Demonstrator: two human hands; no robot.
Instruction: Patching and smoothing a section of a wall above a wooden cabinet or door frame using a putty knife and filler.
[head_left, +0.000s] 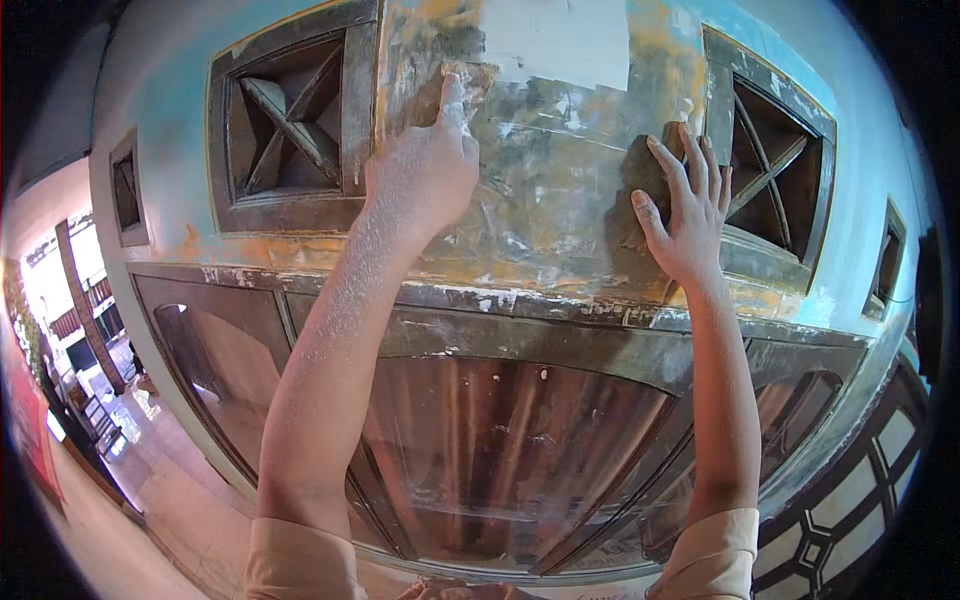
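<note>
My left hand (425, 170), dusted with white powder along with its forearm, is up against the patchy wall panel (560, 190). Its index finger points upward and presses on a small brownish piece (482, 82) that looks like sandpaper. The other fingers are folded and partly hidden. Farther right, my right hand (688, 205) rests on the panel with its fingers spread and nothing in them, beside the right vent frame. The panel shows worn brown, orange and grey patches, with a white smooth patch (560, 45) near the top.
Recessed wooden vents with crossed bars flank the panel, one on the left (290, 120) and one on the right (770, 170). Below runs a flaking ledge (520, 300) above a dark wood-framed glass pane (510, 440). A patterned grille (840, 510) stands at lower right; a tiled floor (180, 490) shows at left.
</note>
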